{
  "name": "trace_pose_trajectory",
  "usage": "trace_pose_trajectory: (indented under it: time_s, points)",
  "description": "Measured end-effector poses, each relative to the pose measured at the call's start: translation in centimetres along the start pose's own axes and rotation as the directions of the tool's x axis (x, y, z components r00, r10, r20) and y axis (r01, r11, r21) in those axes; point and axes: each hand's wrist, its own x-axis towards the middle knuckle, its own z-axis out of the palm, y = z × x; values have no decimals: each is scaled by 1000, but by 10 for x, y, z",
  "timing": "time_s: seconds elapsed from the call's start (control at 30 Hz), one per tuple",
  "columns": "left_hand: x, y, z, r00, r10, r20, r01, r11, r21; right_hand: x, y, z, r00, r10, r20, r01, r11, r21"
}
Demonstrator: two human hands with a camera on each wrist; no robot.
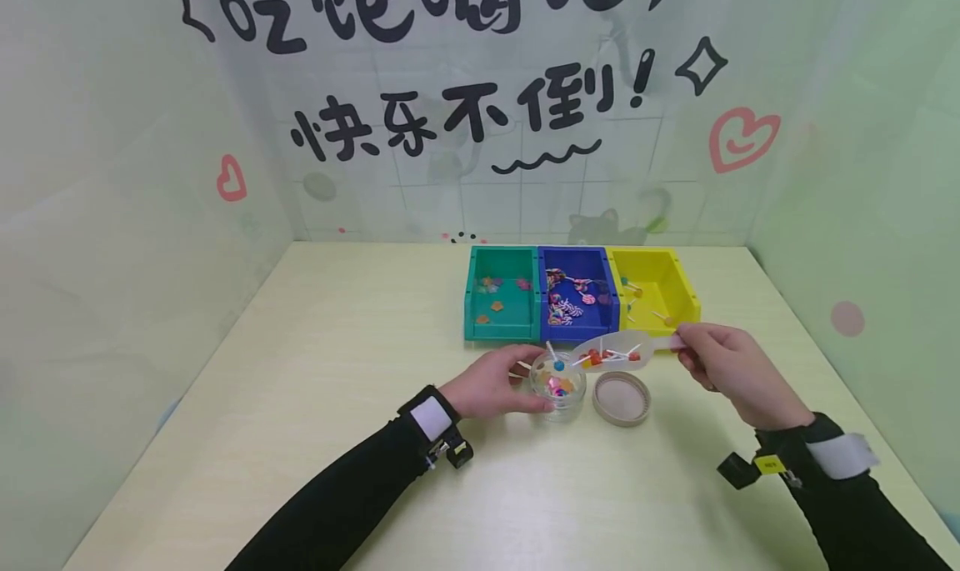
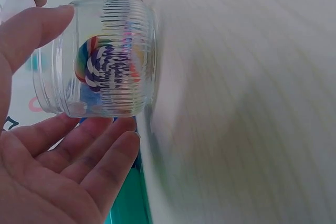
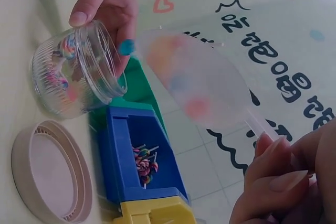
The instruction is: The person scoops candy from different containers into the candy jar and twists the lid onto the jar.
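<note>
My left hand [image 1: 495,383] grips a clear ribbed glass jar [image 2: 121,22], thumb on one side and fingers on the other. Inside the jar lie small colourful candies, among them a swirl lollipop [image 2: 100,66]. Pinched by its handle, a translucent white scoop [image 3: 210,93] extends from my right hand [image 1: 731,375]. Several miniature lollipops [image 1: 596,358] with red or orange heads and white sticks lie in the scoop. Its tip is at the jar's mouth, where a blue-headed lollipop [image 3: 126,47] shows. To the jar's right, a pale round lid [image 1: 622,398] rests on the table.
Behind the jar three bins stand side by side: a green one [image 1: 502,332] with flower-like pieces, a blue one [image 1: 577,334] with swirl lollipops and a yellow one [image 1: 663,262] with a few ball lollipops. Printed screens [image 1: 480,204] border the table [image 1: 337,321].
</note>
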Motion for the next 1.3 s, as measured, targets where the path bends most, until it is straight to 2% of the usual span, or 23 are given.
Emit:
trace_pose_trajectory:
  time_s: [0.2,0.5,0.8,1.3]
  points:
    - [1,0,-1,1000,7,1,-7,1000,5,1,-8,4,999,-35,-30,32,993,-112]
    - [1,1,-2,1000,30,0,-30,1000,6,0,-10,6,998,-49,-49,41,988,-150]
    - [0,0,-2,1000,26,1,-26,1000,-3,-1,-11,9,999,-21,-45,15,991,-132]
    - [-1,-4,-1,998,56,9,-56,998,8,0,-2,10,1000,22,3,-22,999,-27]
